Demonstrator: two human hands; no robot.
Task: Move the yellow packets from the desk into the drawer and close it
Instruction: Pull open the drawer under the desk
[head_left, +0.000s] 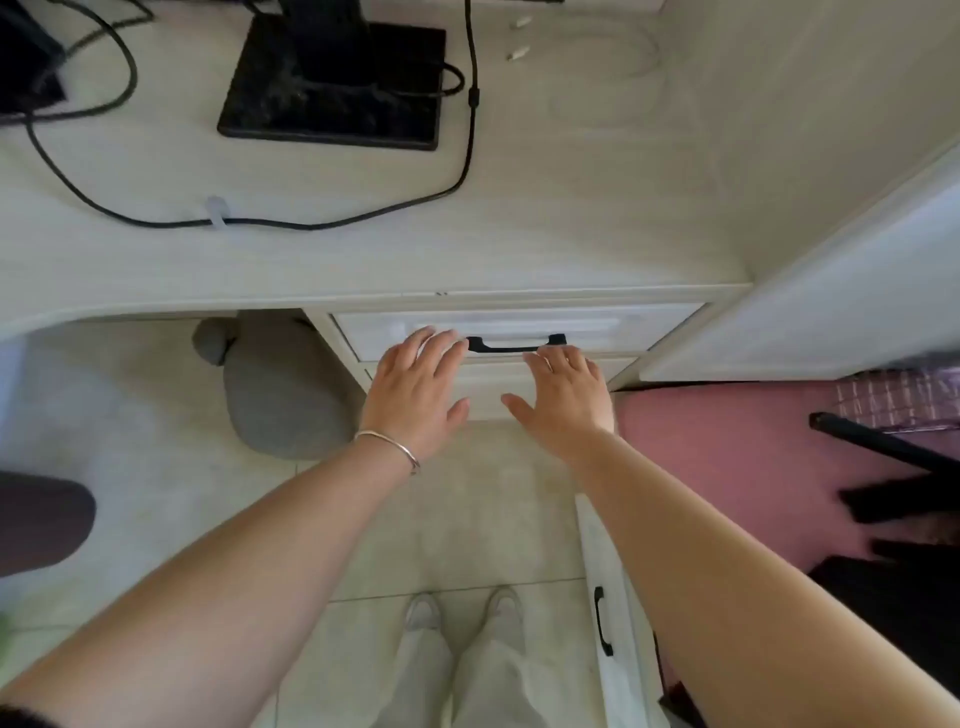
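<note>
The white top drawer (613, 325) under the desk edge sits pushed in, flush with the desk front, with a black handle (514, 344) across its middle. My left hand (418, 387), a silver bangle on its wrist, rests flat with fingers spread, its fingertips at the left end of the handle. My right hand (563, 392) lies flat just below the handle's right end, fingers apart. Neither hand holds anything. No yellow packets show on the pale desk top (519, 218) or elsewhere in view.
A black monitor base (332, 93) and black cables (291, 224) lie on the desk at the back. A grey rounded object (280, 400) sits under the desk at left. A white door with a black handle (602, 621) stands open by my right arm. A pink surface (727, 467) lies at right.
</note>
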